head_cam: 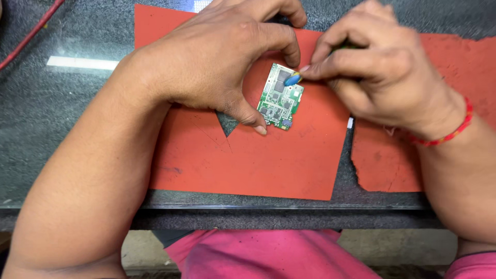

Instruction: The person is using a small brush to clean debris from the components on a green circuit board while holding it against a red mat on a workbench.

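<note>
A dark speckled tabletop (62, 108) is seen from above, its front edge running along the bottom of the view. Two red mats are laid on it: a large mat (248, 160) near the front edge at centre, and a torn mat (387, 160) toward the right edge, with a narrow gap between them. A red cable (28, 36) is seen at the far left corner.

The left hand (217, 57) is arched over the large mat; a small green circuit board (280, 96) is pinched by its edges between thumb and forefinger, a narrow grip closed on the board. The board is held on the mat's far half, tilted slightly, about flat to the surface.

The right hand (372, 67) is closed tightly on a thin tool, mostly hidden by the fingers; only its blue tip (292, 79) is shown, touching the board's upper right corner. A red thread bracelet (449, 132) is worn on that wrist.

Handling, as judged: the board is light, stiff and thin, with fragile populated parts on top. It is best held by the bare edges only, as is done now; pressure on the chips is to be avoided. Sliding on the mat is unlikely.
</note>
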